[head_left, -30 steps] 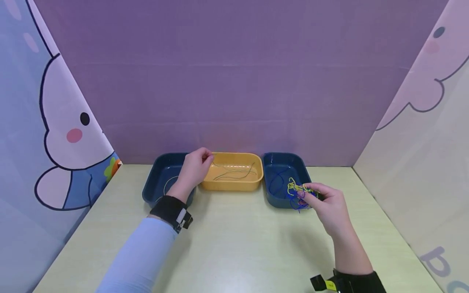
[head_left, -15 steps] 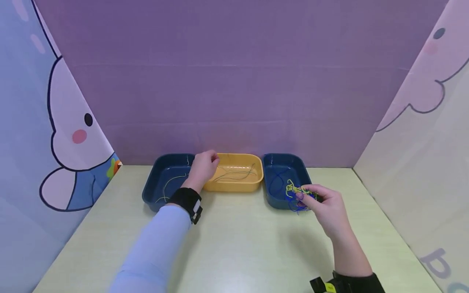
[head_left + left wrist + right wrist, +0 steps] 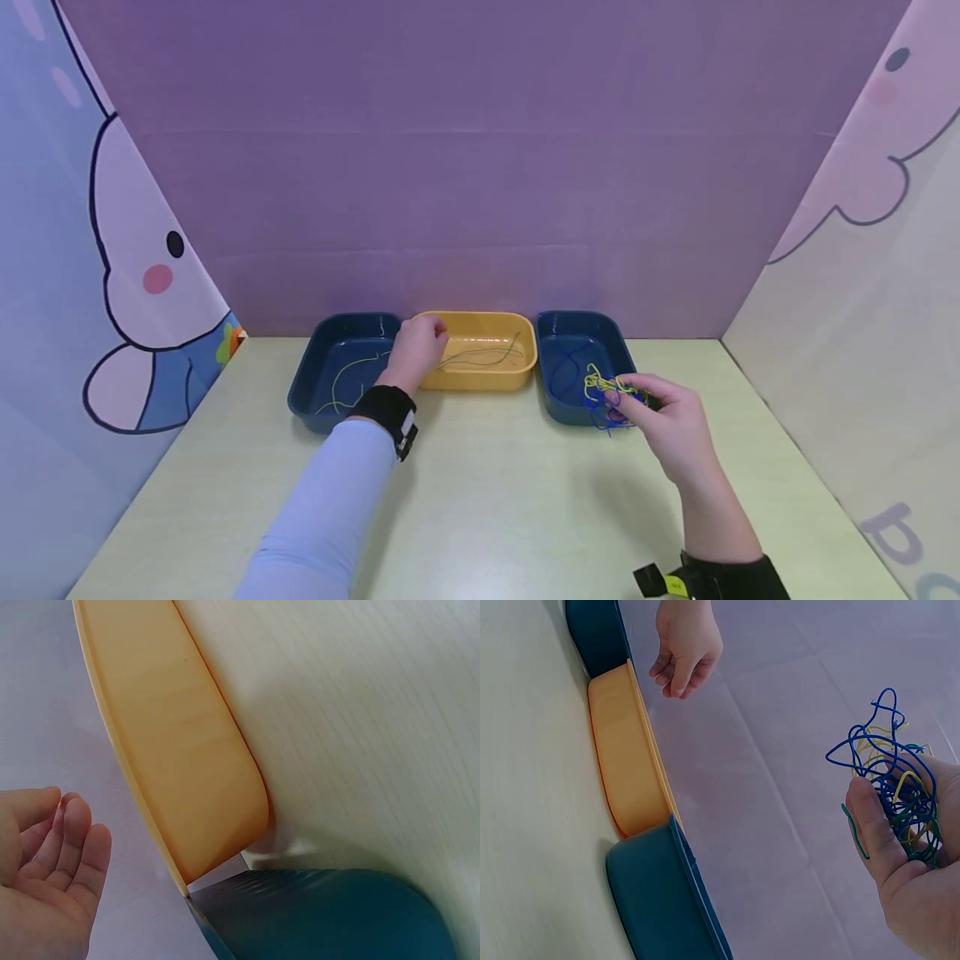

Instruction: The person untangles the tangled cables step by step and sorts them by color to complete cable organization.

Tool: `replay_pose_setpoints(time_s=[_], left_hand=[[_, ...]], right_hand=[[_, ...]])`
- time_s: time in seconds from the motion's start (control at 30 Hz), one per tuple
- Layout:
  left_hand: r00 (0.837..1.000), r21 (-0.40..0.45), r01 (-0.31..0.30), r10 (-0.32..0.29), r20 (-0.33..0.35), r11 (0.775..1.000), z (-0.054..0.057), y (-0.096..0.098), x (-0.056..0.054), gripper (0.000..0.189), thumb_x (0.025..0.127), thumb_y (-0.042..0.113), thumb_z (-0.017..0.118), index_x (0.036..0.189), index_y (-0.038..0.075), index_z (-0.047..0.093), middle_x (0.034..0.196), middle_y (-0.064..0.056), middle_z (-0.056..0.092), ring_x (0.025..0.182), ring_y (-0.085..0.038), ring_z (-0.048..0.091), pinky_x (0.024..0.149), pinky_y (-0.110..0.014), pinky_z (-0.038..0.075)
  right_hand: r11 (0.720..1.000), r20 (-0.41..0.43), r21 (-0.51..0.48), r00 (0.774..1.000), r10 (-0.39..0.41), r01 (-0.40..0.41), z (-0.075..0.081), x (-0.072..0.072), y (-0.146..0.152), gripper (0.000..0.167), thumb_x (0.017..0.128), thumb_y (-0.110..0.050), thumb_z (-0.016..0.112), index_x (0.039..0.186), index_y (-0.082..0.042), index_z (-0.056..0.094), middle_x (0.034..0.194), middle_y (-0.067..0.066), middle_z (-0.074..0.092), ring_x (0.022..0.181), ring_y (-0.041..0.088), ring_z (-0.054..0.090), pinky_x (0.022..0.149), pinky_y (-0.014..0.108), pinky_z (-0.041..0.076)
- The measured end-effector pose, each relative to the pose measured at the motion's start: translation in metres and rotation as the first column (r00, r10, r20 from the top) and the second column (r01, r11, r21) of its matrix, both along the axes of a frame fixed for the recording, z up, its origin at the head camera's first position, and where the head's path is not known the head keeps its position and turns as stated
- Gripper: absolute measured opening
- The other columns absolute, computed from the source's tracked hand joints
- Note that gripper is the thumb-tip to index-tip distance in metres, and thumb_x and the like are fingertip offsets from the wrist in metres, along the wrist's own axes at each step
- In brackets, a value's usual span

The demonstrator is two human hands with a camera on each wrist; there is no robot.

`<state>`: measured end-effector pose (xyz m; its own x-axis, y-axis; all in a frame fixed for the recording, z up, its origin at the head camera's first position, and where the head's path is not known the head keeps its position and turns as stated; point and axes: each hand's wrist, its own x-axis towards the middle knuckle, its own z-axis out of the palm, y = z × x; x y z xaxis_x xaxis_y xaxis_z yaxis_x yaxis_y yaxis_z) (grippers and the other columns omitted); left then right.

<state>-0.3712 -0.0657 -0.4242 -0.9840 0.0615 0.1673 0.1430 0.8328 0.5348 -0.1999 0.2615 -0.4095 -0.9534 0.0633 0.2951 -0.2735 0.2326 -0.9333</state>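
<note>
My right hand (image 3: 671, 421) holds a tangled bundle of wires (image 3: 603, 387) between thumb and fingers, over the front of the right dark blue tray (image 3: 551, 400). Blue, yellow and green strands stick out of it in the right wrist view (image 3: 900, 780). My left hand (image 3: 416, 348) hovers above the left end of the yellow tray (image 3: 476, 382). In the left wrist view its fingers (image 3: 79, 821) are loosely bent, the thumb tip close to the index finger, and no wire shows between them. Thin greenish wires (image 3: 483, 354) lie in the yellow tray.
The left dark blue tray (image 3: 341, 329) holds yellow wire (image 3: 337, 383), partly behind my left wrist. Blue wire (image 3: 566, 371) lies in the right tray. The trays stand side by side on a pale table (image 3: 487, 500), against a purple backdrop (image 3: 487, 167). Printed panels flank both sides.
My left hand has moved slightly right and down, over the yellow tray's left end, uncovering more of the left blue tray. The right hand with its wire bundle stays nearly still.
</note>
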Motion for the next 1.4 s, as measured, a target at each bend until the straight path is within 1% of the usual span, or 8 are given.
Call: replay_pose_setpoints(time_s=[0.17,0.33,0.5,0.73,0.93,1.17,1.27,1.4], left_hand=[[1.0,0.054,0.008,-0.008,0.004,0.999,0.001,-0.005,0.003,0.028,0.096,0.024,0.06,0.119,0.009,0.062,0.099,-0.006,0.067,0.084,-0.022,0.063,0.075,-0.034,0.055],[0.999,0.126,0.046,-0.046,0.004,0.991,0.013,-0.008,0.012,0.042,0.093,0.036,0.063,0.129,0.015,0.055,0.113,-0.006,0.065,0.099,-0.024,0.062,0.085,-0.038,0.054],[0.993,0.186,0.115,-0.111,-0.035,0.976,0.03,-0.013,0.028,0.061,0.089,0.048,0.065,0.14,0.021,0.048,0.138,-0.004,0.053,0.12,-0.026,0.055,0.096,-0.044,0.05],[0.974,0.255,0.213,-0.186,-0.127,0.943,0.045,-0.019,0.058,0.075,0.081,0.061,0.067,0.144,0.028,0.043,0.145,0.001,0.047,0.128,-0.024,0.047,0.099,-0.05,0.046],[0.956,0.317,0.272,-0.219,-0.193,0.908,0.043,-0.029,0.087,0.079,0.077,0.063,0.07,0.145,0.038,0.038,0.149,0.004,0.042,0.132,-0.021,0.044,0.103,-0.057,0.041],[0.958,0.402,0.257,-0.175,-0.229,0.879,0.038,-0.046,0.122,0.076,0.08,0.05,0.074,0.146,0.04,0.036,0.153,0.008,0.036,0.138,-0.018,0.039,0.111,-0.051,0.035],[0.961,0.418,0.243,-0.158,-0.226,0.875,0.037,-0.051,0.132,0.079,0.081,0.046,0.075,0.148,0.035,0.035,0.154,0.007,0.034,0.14,-0.018,0.038,0.114,-0.048,0.033],[0.959,0.413,0.242,-0.152,-0.239,0.878,0.036,-0.055,0.136,0.079,0.082,0.043,0.076,0.149,0.032,0.034,0.155,0.006,0.033,0.14,-0.019,0.037,0.114,-0.048,0.032]], right_hand=[[1.0,-0.001,-0.008,1.0,0.004,-0.004,0.0,-0.001,-0.002,0.028,0.087,-0.013,0.072,0.109,0.004,0.068,0.094,-0.005,0.07,0.077,0.009,0.068,0.071,0.024,0.058],[1.0,0.004,0.001,1.0,-0.003,0.003,-0.001,-0.002,-0.002,0.028,0.087,-0.014,0.072,0.109,0.003,0.068,0.095,-0.006,0.07,0.077,0.008,0.067,0.069,0.023,0.057],[1.0,0.01,0.004,1.0,0.0,0.0,0.0,-0.001,-0.002,0.028,0.087,-0.015,0.072,0.109,0.003,0.068,0.094,-0.005,0.07,0.077,0.011,0.069,0.071,0.026,0.058],[1.0,0.005,-0.007,1.0,-0.006,0.006,0.001,0.0,-0.001,0.028,0.086,-0.013,0.074,0.107,0.005,0.068,0.094,-0.003,0.069,0.075,0.019,0.071,0.072,0.028,0.059],[1.0,-0.007,-0.003,1.0,-0.007,0.007,0.001,0.0,0.0,0.027,0.085,-0.012,0.074,0.106,0.005,0.068,0.093,-0.003,0.069,0.074,0.019,0.071,0.071,0.029,0.059],[1.0,-0.001,0.005,1.0,-0.002,0.002,0.001,0.002,0.002,0.028,0.086,-0.013,0.073,0.107,0.004,0.068,0.094,-0.003,0.069,0.075,0.017,0.071,0.073,0.028,0.059],[1.0,0.002,0.008,1.0,-0.004,0.004,0.002,0.003,0.003,0.028,0.086,-0.014,0.073,0.108,0.004,0.068,0.095,-0.003,0.069,0.076,0.017,0.07,0.073,0.028,0.059],[1.0,0.004,-0.003,1.0,0.0,0.0,0.004,0.005,0.003,0.028,0.086,-0.013,0.074,0.107,0.005,0.068,0.095,-0.003,0.069,0.075,0.018,0.071,0.073,0.029,0.059]])
